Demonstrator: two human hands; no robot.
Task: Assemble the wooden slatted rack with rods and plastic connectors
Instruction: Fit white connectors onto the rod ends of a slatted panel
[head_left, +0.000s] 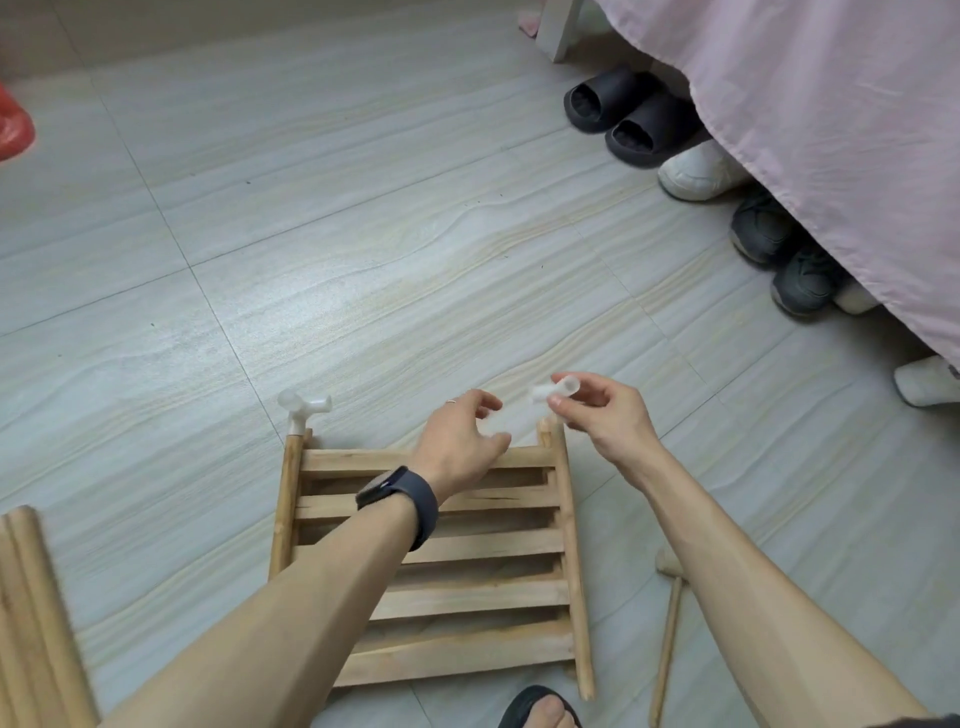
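Observation:
A wooden slatted panel (467, 592) lies flat on the tiled floor in front of me, with a round rod along each side. A translucent white plastic connector (301, 408) sits on the far end of the left side rod (285, 499). My right hand (597, 415) pinches another translucent connector (553, 391) just above the far end of the right side rod (545, 431). My left hand (462, 447), with a dark watch on its wrist, hovers over the panel's far slat with fingers loosely curled; I cannot tell whether it holds anything.
Several loose wooden rods (31, 623) lie at the lower left. A small wooden mallet (667, 623) lies right of the panel. Slippers (623, 114) and several shoes line a pink bedsheet (831, 130) at the upper right. My sandalled foot (540, 712) is at the bottom edge. A red bag (13, 127) sits far left.

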